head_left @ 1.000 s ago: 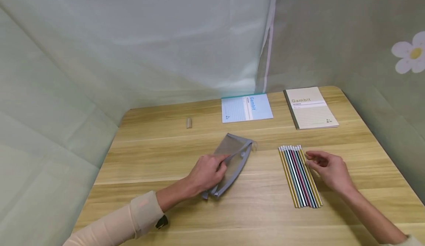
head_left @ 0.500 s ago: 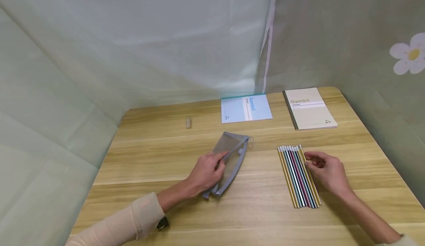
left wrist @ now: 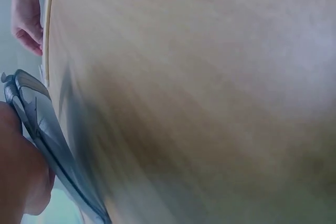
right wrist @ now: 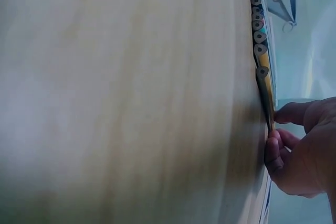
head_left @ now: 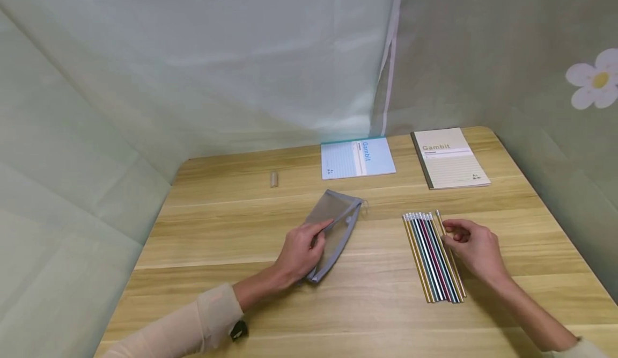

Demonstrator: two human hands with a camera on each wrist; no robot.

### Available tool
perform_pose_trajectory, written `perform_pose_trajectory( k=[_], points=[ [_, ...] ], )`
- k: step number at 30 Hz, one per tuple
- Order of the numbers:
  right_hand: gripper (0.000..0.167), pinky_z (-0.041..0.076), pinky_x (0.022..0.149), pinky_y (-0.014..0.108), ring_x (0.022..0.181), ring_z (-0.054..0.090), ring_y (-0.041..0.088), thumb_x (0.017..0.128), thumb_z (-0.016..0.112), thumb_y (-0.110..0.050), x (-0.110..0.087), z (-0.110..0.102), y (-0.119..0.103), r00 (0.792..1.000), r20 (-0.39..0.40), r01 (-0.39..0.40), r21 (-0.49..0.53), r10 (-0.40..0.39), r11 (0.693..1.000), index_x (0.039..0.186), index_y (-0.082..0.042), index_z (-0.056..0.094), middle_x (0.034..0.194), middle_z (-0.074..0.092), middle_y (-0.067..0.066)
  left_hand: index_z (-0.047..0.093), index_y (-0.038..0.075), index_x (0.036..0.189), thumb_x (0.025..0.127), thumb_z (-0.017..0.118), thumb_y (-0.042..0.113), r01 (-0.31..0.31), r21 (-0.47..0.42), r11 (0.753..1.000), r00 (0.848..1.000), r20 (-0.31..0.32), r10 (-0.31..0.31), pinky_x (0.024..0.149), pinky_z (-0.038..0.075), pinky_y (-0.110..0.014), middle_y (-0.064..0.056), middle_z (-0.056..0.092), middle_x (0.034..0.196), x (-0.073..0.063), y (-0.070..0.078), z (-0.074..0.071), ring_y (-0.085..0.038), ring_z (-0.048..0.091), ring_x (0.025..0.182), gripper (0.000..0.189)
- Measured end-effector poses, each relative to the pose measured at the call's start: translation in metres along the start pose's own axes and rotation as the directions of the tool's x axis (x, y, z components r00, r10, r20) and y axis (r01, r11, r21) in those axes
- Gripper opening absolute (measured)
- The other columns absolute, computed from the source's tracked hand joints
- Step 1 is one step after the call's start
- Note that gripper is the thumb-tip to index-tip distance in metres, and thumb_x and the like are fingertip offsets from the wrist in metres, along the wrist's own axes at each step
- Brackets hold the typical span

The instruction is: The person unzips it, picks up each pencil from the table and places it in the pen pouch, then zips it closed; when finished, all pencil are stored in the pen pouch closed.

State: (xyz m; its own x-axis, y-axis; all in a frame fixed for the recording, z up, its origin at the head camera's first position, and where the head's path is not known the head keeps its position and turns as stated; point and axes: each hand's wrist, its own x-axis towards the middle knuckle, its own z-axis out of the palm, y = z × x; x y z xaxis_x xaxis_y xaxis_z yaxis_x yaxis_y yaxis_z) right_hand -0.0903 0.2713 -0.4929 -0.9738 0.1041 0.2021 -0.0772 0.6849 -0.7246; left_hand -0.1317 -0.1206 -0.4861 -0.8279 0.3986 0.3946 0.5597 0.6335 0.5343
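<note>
My left hand (head_left: 302, 250) grips a grey see-through zip pouch (head_left: 340, 240) by its upper edge, with the index finger stretched along it. The pouch also shows at the left of the left wrist view, held just over the table. To the right, a row of striped pencils (head_left: 427, 256) lies side by side, eraser ends away from me. My right hand (head_left: 478, 248) pinches the outermost yellow pencil (head_left: 450, 258) between thumb and fingers. In the right wrist view that yellow pencil (right wrist: 269, 90) lies slightly apart from the others, its blunt end toward the camera.
A blue notebook (head_left: 358, 158) and a beige notebook (head_left: 451, 158) lie at the back of the wooden table (head_left: 232, 213). Left of them is a small tan block (head_left: 274, 179), perhaps an eraser. Curtains (head_left: 241, 68) stand behind and at both sides.
The rightmost yellow pencil has come slightly away from the row at its eraser end, in my right hand. The pouch has shifted a little left and away from me with my left hand.
</note>
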Motion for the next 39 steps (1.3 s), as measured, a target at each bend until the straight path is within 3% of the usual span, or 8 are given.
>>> perform_pose_trajectory(
  k=[6, 13, 20, 25, 29, 34, 36, 39],
  points=[
    [0.027, 0.045, 0.060, 0.014, 0.070, 0.057, 0.004, 0.082, 0.083, 0.006, 0.002, 0.002, -0.002, 1.000, -0.014, 0.003, -0.030, -0.003, 1.000, 0.109, 0.009, 0.076, 0.087, 0.075, 0.012, 0.078, 0.009, 0.128, 0.094, 0.062, 0.000, 0.019, -0.035, 0.999, 0.999, -0.036, -0.021, 0.050, 0.033, -0.021, 0.004, 0.063, 0.075, -0.004, -0.001, 0.004, 0.001, 0.030, 0.055, 0.039],
    [0.028, 0.049, 0.060, 0.013, 0.072, 0.064, 0.010, 0.083, 0.079, 0.011, 0.003, 0.002, -0.001, 1.000, -0.009, -0.023, -0.010, 0.023, 1.000, 0.111, 0.012, 0.075, 0.093, 0.076, 0.021, 0.077, 0.009, 0.131, 0.097, 0.061, 0.002, 0.088, -0.055, 0.995, 0.996, -0.021, -0.090, 0.049, 0.031, -0.020, 0.012, 0.038, 0.061, -0.005, -0.001, 0.005, 0.005, 0.025, 0.052, 0.038],
    [0.029, 0.049, 0.061, 0.010, 0.071, 0.066, 0.005, 0.082, 0.078, 0.011, 0.004, 0.000, 0.000, 0.999, -0.030, -0.010, -0.009, 0.010, 1.000, 0.112, 0.011, 0.076, 0.093, 0.077, 0.021, 0.076, 0.007, 0.131, 0.098, 0.061, 0.001, 0.146, -0.102, 0.984, 0.989, -0.025, -0.149, 0.047, 0.033, -0.020, 0.012, 0.041, 0.062, -0.004, -0.001, 0.007, 0.005, 0.028, 0.050, 0.037],
    [0.035, 0.051, 0.065, 0.012, 0.079, 0.066, 0.000, 0.091, 0.077, 0.004, 0.008, -0.008, -0.001, 0.990, 0.048, -0.137, 0.083, 0.133, 0.987, 0.125, 0.011, 0.071, 0.104, 0.077, 0.025, 0.076, 0.007, 0.131, 0.099, 0.060, 0.000, 0.183, -0.154, 0.971, 0.981, -0.038, -0.191, 0.045, 0.031, -0.020, 0.015, 0.035, 0.057, -0.003, -0.001, 0.007, 0.005, 0.029, 0.048, 0.036],
    [0.041, 0.053, 0.070, 0.015, 0.087, 0.060, -0.007, 0.102, 0.068, -0.004, 0.015, -0.018, -0.010, 0.946, 0.140, -0.316, 0.201, 0.293, 0.927, 0.140, 0.007, 0.064, 0.120, 0.073, 0.024, 0.076, 0.006, 0.130, 0.099, 0.060, 0.000, 0.190, -0.173, 0.966, 0.978, -0.056, -0.202, 0.045, 0.030, -0.019, 0.017, 0.036, 0.056, -0.002, 0.001, 0.006, 0.005, 0.031, 0.048, 0.036],
    [0.048, 0.055, 0.077, 0.017, 0.094, 0.061, -0.005, 0.106, 0.062, -0.008, 0.027, -0.027, -0.032, 0.919, 0.196, -0.391, 0.348, 0.341, 0.852, 0.151, 0.006, 0.054, 0.115, 0.071, -0.002, 0.076, 0.005, 0.130, 0.099, 0.060, 0.000, 0.215, -0.205, 0.955, 0.971, -0.062, -0.232, 0.045, 0.031, -0.019, 0.015, 0.040, 0.058, -0.001, 0.003, 0.005, 0.003, 0.034, 0.050, 0.035],
    [0.052, 0.056, 0.081, 0.018, 0.098, 0.061, -0.003, 0.106, 0.061, -0.007, 0.032, -0.026, -0.043, 0.905, 0.244, -0.422, 0.429, 0.348, 0.798, 0.154, 0.007, 0.049, 0.111, 0.069, -0.011, 0.076, 0.005, 0.130, 0.099, 0.060, 0.000, 0.222, -0.217, 0.951, 0.968, -0.064, -0.241, 0.045, 0.031, -0.020, 0.014, 0.041, 0.058, 0.000, 0.004, 0.005, 0.002, 0.035, 0.049, 0.035],
    [0.058, 0.054, 0.086, 0.017, 0.106, 0.060, 0.001, 0.107, 0.061, -0.007, 0.038, -0.021, -0.059, 0.869, 0.344, -0.492, 0.534, 0.355, 0.687, 0.159, 0.007, 0.040, 0.113, 0.066, -0.015, 0.076, 0.005, 0.130, 0.099, 0.060, -0.001, 0.228, -0.226, 0.947, 0.966, -0.066, -0.248, 0.045, 0.031, -0.020, 0.013, 0.041, 0.058, 0.001, 0.005, 0.005, 0.002, 0.034, 0.049, 0.036]
  ],
)
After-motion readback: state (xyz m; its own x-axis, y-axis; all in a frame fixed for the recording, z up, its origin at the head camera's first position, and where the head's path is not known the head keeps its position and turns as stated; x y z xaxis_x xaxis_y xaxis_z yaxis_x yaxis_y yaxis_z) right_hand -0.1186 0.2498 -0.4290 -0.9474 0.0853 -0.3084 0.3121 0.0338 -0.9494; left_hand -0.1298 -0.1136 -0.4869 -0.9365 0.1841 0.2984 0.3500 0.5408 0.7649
